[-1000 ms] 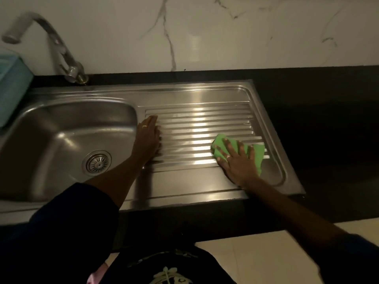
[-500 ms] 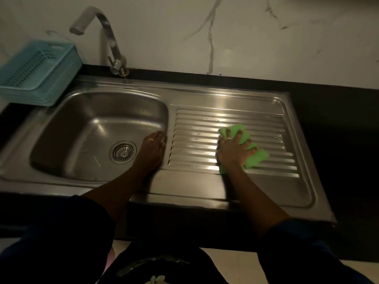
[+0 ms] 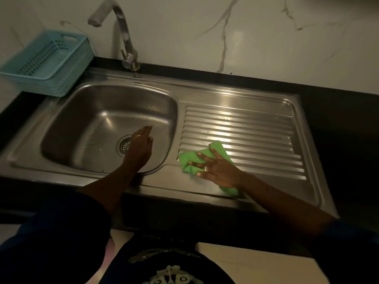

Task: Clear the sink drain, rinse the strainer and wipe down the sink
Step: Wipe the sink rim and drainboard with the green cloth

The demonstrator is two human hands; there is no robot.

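A stainless steel sink (image 3: 102, 124) with a ribbed drainboard (image 3: 246, 128) lies below me. The round strainer (image 3: 123, 145) sits in the drain, half hidden by my left hand (image 3: 140, 148), which hovers flat over the basin with straight fingers and holds nothing. My right hand (image 3: 215, 169) presses a green cloth (image 3: 190, 160) with spread fingers onto the drainboard's front left corner, close to the basin's rim.
A curved tap (image 3: 123, 35) stands behind the basin. A blue plastic basket (image 3: 47, 62) sits at the back left on the black counter (image 3: 338, 124). A white marble wall rises behind. The counter's front edge is near my body.
My left hand has lifted off the rim between basin and drainboard and moved over the basin. My right hand has slid the cloth left and toward me, fingers now spread flat.
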